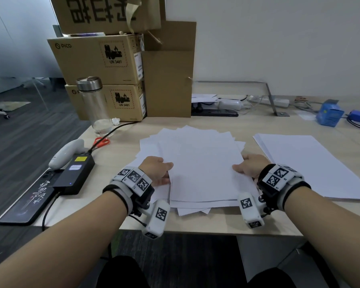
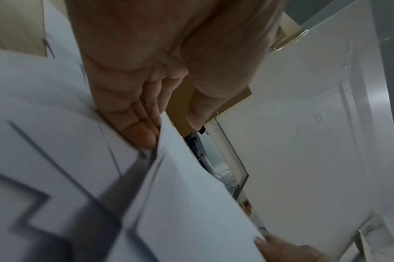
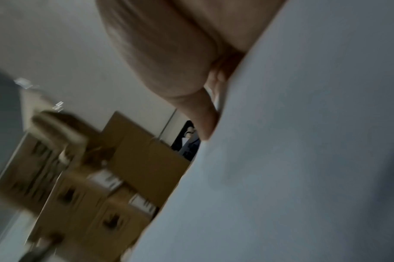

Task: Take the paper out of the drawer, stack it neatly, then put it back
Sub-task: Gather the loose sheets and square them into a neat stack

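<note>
White sheets, a loose fanned pile of paper (image 1: 197, 161), lying on the pale wood desk (image 1: 216, 221) right in front of the person; corners splay out at the far edge and a few stray ends poke out at the near edge. Drawer not in view in any picture. Left hand (image 1: 157, 170) at the pile's left edge: left wrist view shows the fingers (image 2: 142, 131) tucked under a lifted sheet with the thumb (image 2: 205, 106) above it, so it grasps part of the pile. Right hand (image 1: 248, 166) at the right edge, thumb on top of the sheets in the head view; right wrist view, blurred, shows a finger (image 3: 205, 117) against the sheet edge, the rest hidden behind paper — reads as a grip on the edge, though how many sheets it takes I cannot tell. A second, tidier stack (image 1: 308, 163) lies apart to the right, touched by neither hand. Step in hand, by my reckoning: the squaring-up, with the paper already out. Next move likely calls for both hands to draw the edges inward together, lift the bundle upright and tap its lower edge on the desk. Loose grip risks sheets sliding out. Orange-handled scissors (image 1: 101, 141) and a clear bottle (image 1: 95, 104) stand off to the left, clear of the work.
</note>
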